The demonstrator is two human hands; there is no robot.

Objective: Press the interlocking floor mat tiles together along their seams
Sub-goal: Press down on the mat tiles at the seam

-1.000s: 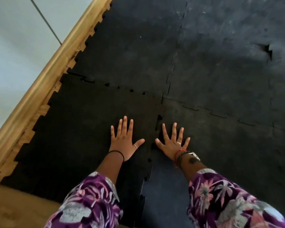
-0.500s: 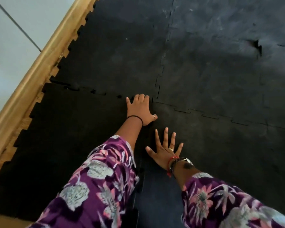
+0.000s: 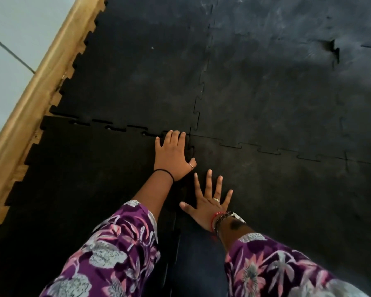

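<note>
Black interlocking floor mat tiles cover the floor. My left hand (image 3: 174,156) lies palm down on the far right corner of the near-left tile (image 3: 84,179), its fingertips at the toothed seam (image 3: 124,127) with the far-left tile (image 3: 141,71). That seam shows open gaps to the left of the hand. My right hand (image 3: 208,203) rests flat with fingers spread on the near-right tile (image 3: 287,200), just right of the seam between the two near tiles. Neither hand holds anything.
A wooden skirting board (image 3: 36,82) runs diagonally along the left edge of the mats, with a pale wall (image 3: 13,28) behind it. A lifted notch (image 3: 333,50) shows in a seam at the far right. Purple floral sleeves cover both forearms.
My left hand has moved forward from beside the right hand to the corner where the tiles meet. The right hand has stayed flat on the near-right tile.
</note>
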